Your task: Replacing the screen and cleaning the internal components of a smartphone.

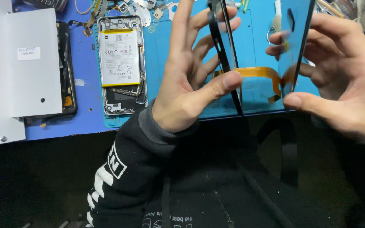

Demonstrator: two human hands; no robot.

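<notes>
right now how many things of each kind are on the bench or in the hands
Opened phone with battery showing: 1
Dark phone under the grey sheet: 1
Screen panel with orange flex cable, held between left hand and right hand: 1
Grey sheet: 1
Total: 4

A phone repair workbench is showing here: an opened smartphone [121,65] is lying face down on a blue repair mat [161,50] with its back cover off, its white battery [119,58] and circuit boards exposed. Small metal brackets and loose parts [146,10] are lying scattered along the mat's far edge, while a second dark handset [66,67] is sitting partly under a grey sheet [20,63] at the left.
</notes>
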